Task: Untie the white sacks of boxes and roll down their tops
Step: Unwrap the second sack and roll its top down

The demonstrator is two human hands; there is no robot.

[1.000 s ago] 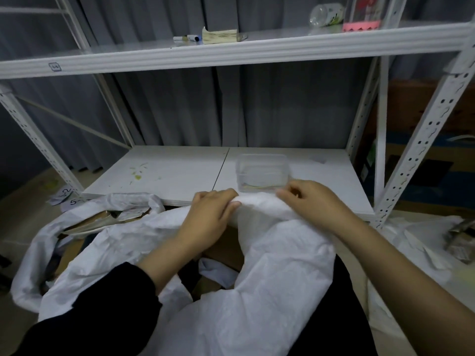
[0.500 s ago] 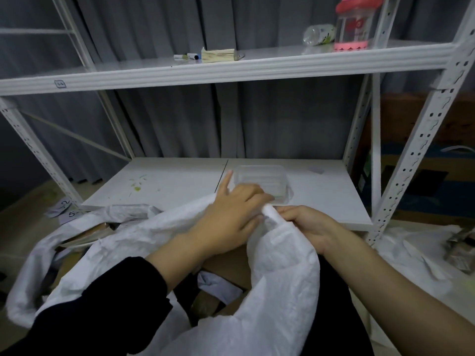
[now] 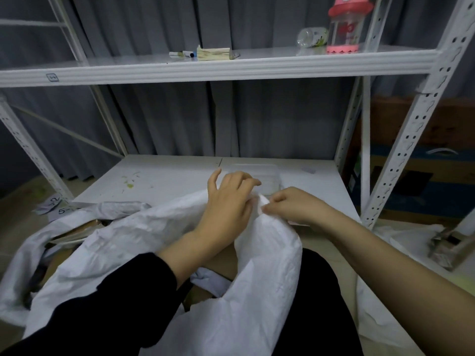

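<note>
Left hand (image 3: 227, 201) and right hand (image 3: 288, 206), side by side, each pinch the raised top edge of the white sack (image 3: 264, 273), which drapes beneath both. A clear container (image 3: 267, 176) sits just beyond them on the lower shelf (image 3: 159, 176).

Lower shelf (image 3: 159, 176) bare on left; clear container (image 3: 267, 176) just beyond hands; upright post (image 3: 401, 160) blocks right.

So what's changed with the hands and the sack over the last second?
The left hand slid rightward along the white sack rim to meet the right hand, bunching the edge between them. Both keep their grip. The clear container and shelf are unchanged.
</note>
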